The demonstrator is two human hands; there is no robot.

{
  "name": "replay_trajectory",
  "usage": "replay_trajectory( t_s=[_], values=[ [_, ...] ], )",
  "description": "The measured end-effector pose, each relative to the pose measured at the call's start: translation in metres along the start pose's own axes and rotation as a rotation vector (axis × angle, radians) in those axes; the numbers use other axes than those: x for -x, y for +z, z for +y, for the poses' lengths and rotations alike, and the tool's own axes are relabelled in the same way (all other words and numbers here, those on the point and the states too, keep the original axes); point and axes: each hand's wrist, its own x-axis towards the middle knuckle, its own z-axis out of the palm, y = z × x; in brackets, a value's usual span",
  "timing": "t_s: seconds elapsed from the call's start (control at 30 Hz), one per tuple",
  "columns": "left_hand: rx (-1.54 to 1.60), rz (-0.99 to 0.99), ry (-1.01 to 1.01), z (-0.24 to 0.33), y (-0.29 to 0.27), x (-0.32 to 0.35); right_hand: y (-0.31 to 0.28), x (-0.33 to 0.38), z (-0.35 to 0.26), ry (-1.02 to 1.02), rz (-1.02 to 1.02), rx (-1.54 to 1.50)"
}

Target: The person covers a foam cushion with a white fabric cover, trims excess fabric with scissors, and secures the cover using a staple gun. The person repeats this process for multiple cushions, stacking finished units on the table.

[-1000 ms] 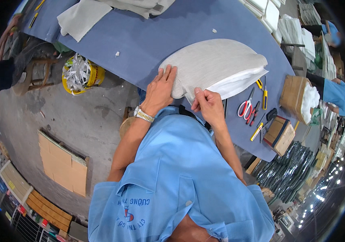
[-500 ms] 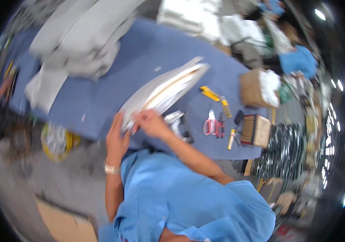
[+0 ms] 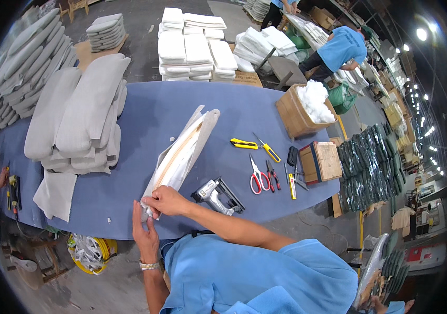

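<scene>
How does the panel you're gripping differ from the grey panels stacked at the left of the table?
The held panel stands on edge, tilted, showing white padding and a wood-coloured strip; the stacked grey panels lie flat with only grey fabric showing. The held one is gripped at its near end by the left hand and right hand; the stack is untouched. Both are long, rounded and grey-covered, on the blue table.

Blue table (image 3: 181, 110), grey cushions (image 3: 77, 110), red-handled scissors (image 3: 257, 180), yellow knives (image 3: 244, 143).
</scene>
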Motion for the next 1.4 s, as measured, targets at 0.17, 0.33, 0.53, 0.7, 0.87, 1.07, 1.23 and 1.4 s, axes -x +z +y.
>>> replay_trajectory(
  t_s=[0.17,0.33,0.53,0.7,0.87,1.07,1.23,1.4],
  values=[
    [0.022,0.093,0.022,-0.015,0.007,0.006,-0.002,-0.004,0.0,-0.002,-0.026,-0.068],
    [-0.06,0.079,0.04,-0.008,0.01,0.01,-0.003,0.004,-0.014,0.116,0.005,-0.068],
    [-0.052,0.077,0.067,-0.004,0.018,0.017,-0.006,0.007,0.001,0.048,-0.024,0.008],
    [-0.074,0.093,0.047,-0.002,0.019,0.027,0.003,0.023,0.038,0.098,-0.023,-0.041],
    [-0.063,0.087,0.045,0.002,0.026,0.044,-0.004,0.055,0.047,0.067,0.016,-0.188],
    [-0.018,0.117,-0.014,-0.002,0.035,0.055,-0.004,0.063,0.046,0.101,0.031,-0.107],
    [-0.05,0.098,0.005,-0.005,0.032,0.052,-0.006,0.067,0.036,0.147,0.047,0.062],
    [-0.044,0.094,-0.017,-0.001,0.027,0.047,-0.003,0.064,0.019,0.113,0.045,0.108]
  ],
)
